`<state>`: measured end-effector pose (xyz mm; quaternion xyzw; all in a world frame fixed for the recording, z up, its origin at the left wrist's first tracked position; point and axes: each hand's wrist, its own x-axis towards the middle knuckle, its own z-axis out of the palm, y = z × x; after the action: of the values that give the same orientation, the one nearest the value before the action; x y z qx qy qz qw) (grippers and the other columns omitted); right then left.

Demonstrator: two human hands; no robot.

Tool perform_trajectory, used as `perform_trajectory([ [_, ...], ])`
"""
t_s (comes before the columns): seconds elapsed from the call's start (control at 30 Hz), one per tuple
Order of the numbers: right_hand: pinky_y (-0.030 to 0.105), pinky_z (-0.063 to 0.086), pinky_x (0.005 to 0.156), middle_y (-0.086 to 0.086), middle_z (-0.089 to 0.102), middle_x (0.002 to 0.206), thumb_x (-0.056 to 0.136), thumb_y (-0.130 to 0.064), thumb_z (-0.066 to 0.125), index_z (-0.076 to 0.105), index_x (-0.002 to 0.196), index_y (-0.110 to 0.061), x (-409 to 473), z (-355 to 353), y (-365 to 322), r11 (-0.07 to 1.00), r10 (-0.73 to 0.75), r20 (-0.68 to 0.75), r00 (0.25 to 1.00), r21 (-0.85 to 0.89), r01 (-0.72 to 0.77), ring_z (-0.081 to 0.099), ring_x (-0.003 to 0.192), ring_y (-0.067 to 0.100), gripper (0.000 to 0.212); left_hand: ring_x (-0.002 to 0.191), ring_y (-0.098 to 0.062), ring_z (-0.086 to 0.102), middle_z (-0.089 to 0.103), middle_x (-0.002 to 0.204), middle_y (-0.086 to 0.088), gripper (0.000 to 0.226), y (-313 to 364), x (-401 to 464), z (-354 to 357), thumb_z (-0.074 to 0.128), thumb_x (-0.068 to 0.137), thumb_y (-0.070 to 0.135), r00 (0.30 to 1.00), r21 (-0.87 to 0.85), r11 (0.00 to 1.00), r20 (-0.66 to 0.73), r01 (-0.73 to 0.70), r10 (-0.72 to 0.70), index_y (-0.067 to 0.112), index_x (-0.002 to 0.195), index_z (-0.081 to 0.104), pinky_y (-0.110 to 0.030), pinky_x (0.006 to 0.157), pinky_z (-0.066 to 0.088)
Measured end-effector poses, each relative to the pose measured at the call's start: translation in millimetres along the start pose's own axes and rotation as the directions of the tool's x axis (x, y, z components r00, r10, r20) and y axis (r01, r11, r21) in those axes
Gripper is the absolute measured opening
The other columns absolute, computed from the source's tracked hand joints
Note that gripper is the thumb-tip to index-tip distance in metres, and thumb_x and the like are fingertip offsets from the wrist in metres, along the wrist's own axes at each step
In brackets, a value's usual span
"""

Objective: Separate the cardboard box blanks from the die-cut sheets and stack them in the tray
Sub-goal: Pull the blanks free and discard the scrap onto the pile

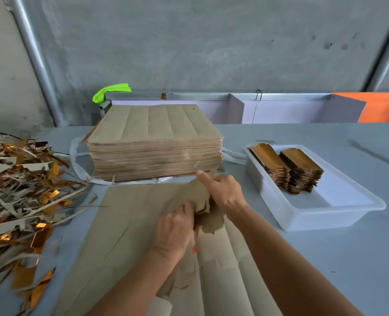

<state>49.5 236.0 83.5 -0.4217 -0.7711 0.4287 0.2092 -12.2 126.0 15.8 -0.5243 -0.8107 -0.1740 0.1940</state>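
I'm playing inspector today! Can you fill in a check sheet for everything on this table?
Surface: grey-blue table.
Job's things: tall stack of sheets; working sheets being torn apart; white tray holding two piles of blanks.
Clutter: scrap strips on the left; white strapping under the stack.
Hands: left hand and right hand grip cardboard.
Cables: nothing seen.
Surroundings: concrete wall, green cloth.

You have no text, label, brand, number or sign to read here. The top die-cut sheet [152,120] on the stack faces you as plain brown board, and the gold blanks [287,166] in the white tray [325,215] carry no print that you can make out, though they are perhaps too small to tell.
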Motion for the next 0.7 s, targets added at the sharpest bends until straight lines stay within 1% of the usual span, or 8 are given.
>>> perform_trajectory([
  [0.1, 0.033, 0.051, 0.071, 0.013, 0.061, 0.091, 0.088, -0.012, 0.05, 0.062, 0.093, 0.003, 4, 6, 2, 0.988, 0.037, 0.004, 0.999, -0.153, -0.036, 0.058, 0.084, 0.027, 0.02, 0.044, -0.023, 0.058, 0.059, 0.058, -0.004, 0.03, 1, -5, 7, 0.086, 0.051, 0.009, 0.999, 0.014, 1.0, 0.026, 0.025, -0.025, 0.012, 0.068, 0.062, -0.025, 0.035, 0.038],
  [0.2, 0.037, 0.049, 0.091, 0.019, 0.063, 0.112, 0.09, -0.001, 0.042, 0.061, 0.112, 0.003, 5, -4, 8, 0.944, -0.035, 0.053, 0.998, -0.326, 0.051, 0.06, 0.106, 0.032, 0.03, 0.079, -0.029, 0.064, 0.063, 0.09, -0.008, 0.012, -10, -7, 20, 0.062, 0.079, 0.008, 0.978, -0.01, 0.987, 0.136, 0.159, -0.156, 0.011, 0.09, 0.066, -0.035, 0.065, 0.049],
  [0.27, 0.035, 0.047, 0.091, 0.018, 0.062, 0.115, 0.092, -0.003, 0.04, 0.059, 0.116, 0.001, 5, -18, 9, 0.872, -0.097, 0.064, 0.993, -0.476, 0.116, 0.059, 0.108, 0.032, 0.03, 0.093, -0.025, 0.062, 0.063, 0.104, -0.008, 0.024, -24, -9, 27, 0.044, 0.09, 0.004, 0.951, -0.002, 0.971, 0.203, 0.24, -0.234, 0.011, 0.102, 0.064, -0.032, 0.078, 0.049],
  [0.43, 0.035, 0.049, 0.088, 0.015, 0.063, 0.116, 0.095, -0.004, 0.04, 0.054, 0.122, -0.003, 11, -52, 27, 0.707, -0.198, 0.09, 0.976, -0.677, 0.206, 0.061, 0.105, 0.03, 0.03, 0.093, -0.031, 0.063, 0.065, 0.1, -0.014, 0.021, -53, 2, 13, 0.054, 0.081, -0.002, 0.776, -0.387, 0.674, 0.346, 0.63, -0.527, 0.002, 0.1, 0.064, -0.028, 0.074, 0.048],
  [0.53, 0.032, 0.052, 0.081, 0.011, 0.064, 0.111, 0.096, -0.004, 0.04, 0.053, 0.124, -0.007, 9, -51, 31, 0.637, -0.266, 0.18, 0.947, -0.705, 0.312, 0.063, 0.094, 0.026, 0.031, 0.135, -0.023, 0.032, 0.026, 0.147, -0.006, 0.091, -56, 16, -10, 0.077, 0.068, 0.035, 0.726, -0.24, 0.793, 0.602, 0.56, -0.331, 0.014, 0.143, 0.031, -0.026, 0.102, 0.033],
  [0.6, 0.028, 0.048, 0.069, 0.007, 0.063, 0.102, 0.096, -0.004, 0.042, 0.05, 0.126, -0.013, 4, -44, 30, 0.616, -0.344, 0.228, 0.911, -0.678, 0.402, 0.059, 0.081, 0.021, 0.032, 0.144, -0.023, 0.002, -0.009, 0.155, 0.002, 0.127, -45, 31, -29, 0.081, 0.057, 0.055, 0.848, -0.255, 0.858, 0.428, 0.445, -0.313, 0.02, 0.151, 0.001, -0.036, 0.114, 0.017],
  [0.63, 0.026, 0.046, 0.067, 0.007, 0.061, 0.099, 0.097, -0.005, 0.044, 0.051, 0.124, -0.015, 0, -39, 28, 0.59, -0.38, 0.252, 0.89, -0.675, 0.443, 0.056, 0.077, 0.019, 0.03, 0.143, -0.022, -0.001, -0.01, 0.155, 0.001, 0.132, -38, 38, -36, 0.082, 0.055, 0.056, 0.93, -0.3, 0.887, 0.221, 0.35, -0.292, 0.02, 0.151, -0.001, -0.037, 0.115, 0.013],
  [0.7, 0.025, 0.046, 0.067, 0.007, 0.062, 0.102, 0.097, -0.005, 0.045, 0.053, 0.122, -0.015, -5, -29, 25, 0.501, -0.461, 0.311, 0.831, -0.682, 0.533, 0.054, 0.075, 0.017, 0.028, 0.141, -0.024, 0.007, 0.006, 0.156, -0.006, 0.125, -27, 52, -42, 0.085, 0.056, 0.048, 0.988, -0.213, 0.974, -0.116, 0.077, -0.103, 0.02, 0.151, 0.009, -0.039, 0.115, 0.011],
])
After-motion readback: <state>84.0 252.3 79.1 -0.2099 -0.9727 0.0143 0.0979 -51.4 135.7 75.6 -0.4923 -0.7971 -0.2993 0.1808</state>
